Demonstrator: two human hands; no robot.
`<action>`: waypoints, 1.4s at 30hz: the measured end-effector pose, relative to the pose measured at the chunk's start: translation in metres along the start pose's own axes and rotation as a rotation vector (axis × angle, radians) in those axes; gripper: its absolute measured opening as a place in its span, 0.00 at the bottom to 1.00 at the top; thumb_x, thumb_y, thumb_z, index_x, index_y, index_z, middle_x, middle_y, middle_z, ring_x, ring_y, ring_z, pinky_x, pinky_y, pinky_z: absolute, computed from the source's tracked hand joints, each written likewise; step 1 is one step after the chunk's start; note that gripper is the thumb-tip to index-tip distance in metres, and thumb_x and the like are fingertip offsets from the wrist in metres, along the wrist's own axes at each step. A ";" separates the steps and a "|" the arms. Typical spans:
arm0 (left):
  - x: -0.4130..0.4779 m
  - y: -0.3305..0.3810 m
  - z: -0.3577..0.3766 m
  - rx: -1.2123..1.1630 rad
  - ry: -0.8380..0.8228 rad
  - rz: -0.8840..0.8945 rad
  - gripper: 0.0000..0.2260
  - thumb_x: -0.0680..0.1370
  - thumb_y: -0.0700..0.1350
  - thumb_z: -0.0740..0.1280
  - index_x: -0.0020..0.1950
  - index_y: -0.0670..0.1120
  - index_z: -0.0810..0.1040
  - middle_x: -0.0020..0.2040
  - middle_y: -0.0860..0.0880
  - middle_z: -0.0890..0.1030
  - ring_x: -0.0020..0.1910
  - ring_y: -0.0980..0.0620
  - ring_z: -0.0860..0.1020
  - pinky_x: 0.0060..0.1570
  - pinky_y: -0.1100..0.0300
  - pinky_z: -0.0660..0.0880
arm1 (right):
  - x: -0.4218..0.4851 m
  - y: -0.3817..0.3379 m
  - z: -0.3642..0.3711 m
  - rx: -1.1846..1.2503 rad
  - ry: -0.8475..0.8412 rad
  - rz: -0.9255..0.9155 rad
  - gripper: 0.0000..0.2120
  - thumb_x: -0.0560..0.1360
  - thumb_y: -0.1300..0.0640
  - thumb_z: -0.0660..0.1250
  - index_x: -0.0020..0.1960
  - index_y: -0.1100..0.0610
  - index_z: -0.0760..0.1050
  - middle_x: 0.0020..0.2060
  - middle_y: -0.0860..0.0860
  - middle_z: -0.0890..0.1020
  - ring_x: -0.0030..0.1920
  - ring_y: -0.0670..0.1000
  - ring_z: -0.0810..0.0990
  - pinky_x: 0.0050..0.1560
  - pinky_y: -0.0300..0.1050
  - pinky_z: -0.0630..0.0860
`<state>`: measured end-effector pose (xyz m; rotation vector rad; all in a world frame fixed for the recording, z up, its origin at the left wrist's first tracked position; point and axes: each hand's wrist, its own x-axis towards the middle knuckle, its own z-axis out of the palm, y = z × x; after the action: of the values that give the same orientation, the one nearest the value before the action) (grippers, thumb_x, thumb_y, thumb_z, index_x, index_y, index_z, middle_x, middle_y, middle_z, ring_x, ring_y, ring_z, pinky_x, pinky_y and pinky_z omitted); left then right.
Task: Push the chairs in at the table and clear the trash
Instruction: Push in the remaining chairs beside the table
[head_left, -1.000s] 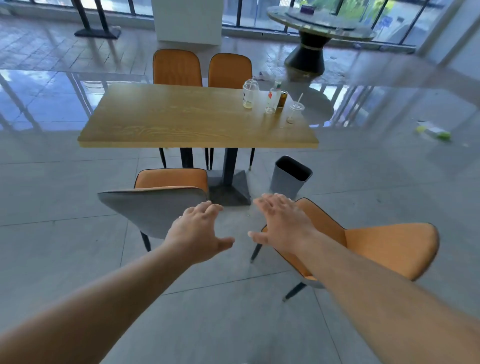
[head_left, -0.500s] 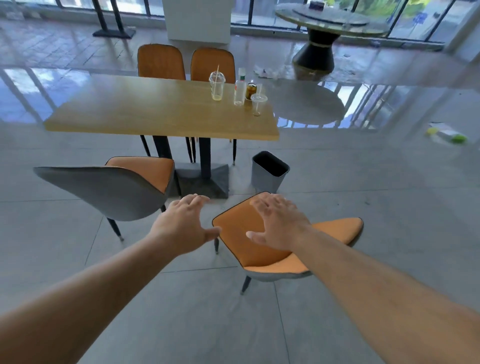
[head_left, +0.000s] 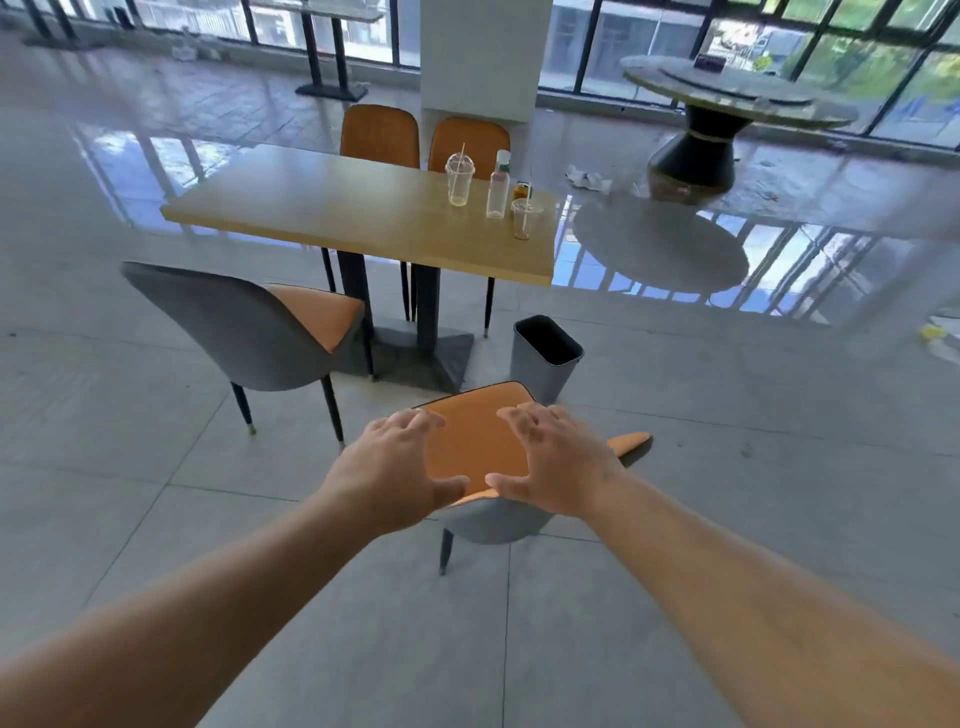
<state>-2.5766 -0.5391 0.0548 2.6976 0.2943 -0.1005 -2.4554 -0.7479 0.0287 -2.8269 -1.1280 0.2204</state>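
Note:
A wooden table (head_left: 337, 218) stands ahead. On its right end are a domed plastic cup with a straw (head_left: 460, 179), a clear bottle (head_left: 498, 187), a small can (head_left: 521, 190) and a short cup (head_left: 524, 218). An orange chair with a grey back (head_left: 475, 447) stands pulled out, right below my hands. My left hand (head_left: 395, 473) and my right hand (head_left: 550, 462) hover over it, fingers spread, holding nothing; whether they touch it I cannot tell. A second pulled-out chair (head_left: 260, 332) stands to the left. Two orange chairs (head_left: 382, 135) sit pushed in at the far side.
A grey waste bin (head_left: 543, 358) stands on the floor between the near chair and the table's right end. A round table (head_left: 727, 104) is at the back right, with paper scraps (head_left: 587, 179) on the floor. A white pillar (head_left: 478, 57) rises behind the table.
The view has swung right and nearer, so the near chair now lies directly under my hands. Both hands have moved together over it, still spread and empty.

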 end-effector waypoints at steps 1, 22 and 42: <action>-0.007 0.007 0.014 -0.016 0.001 0.003 0.41 0.70 0.74 0.70 0.78 0.59 0.63 0.78 0.56 0.68 0.74 0.51 0.66 0.66 0.48 0.74 | -0.011 0.005 0.005 0.000 -0.003 -0.018 0.44 0.73 0.25 0.62 0.80 0.48 0.55 0.76 0.51 0.68 0.73 0.57 0.67 0.70 0.59 0.68; 0.138 0.143 0.213 0.127 -0.252 -0.198 0.31 0.75 0.56 0.71 0.75 0.66 0.62 0.63 0.58 0.77 0.56 0.51 0.75 0.54 0.52 0.77 | 0.028 0.278 0.065 -0.058 -0.372 -0.096 0.37 0.74 0.42 0.74 0.78 0.41 0.60 0.68 0.49 0.73 0.64 0.55 0.72 0.61 0.55 0.77; 0.228 -0.075 0.105 0.229 -0.179 -0.177 0.15 0.79 0.54 0.69 0.65 0.65 0.73 0.54 0.60 0.80 0.49 0.55 0.79 0.50 0.53 0.81 | 0.229 0.117 0.094 -0.010 -0.309 -0.176 0.17 0.79 0.50 0.69 0.66 0.43 0.70 0.54 0.49 0.77 0.50 0.55 0.75 0.51 0.54 0.80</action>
<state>-2.3732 -0.4728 -0.0971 2.8563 0.4918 -0.4513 -2.2274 -0.6718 -0.1033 -2.7444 -1.4294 0.6565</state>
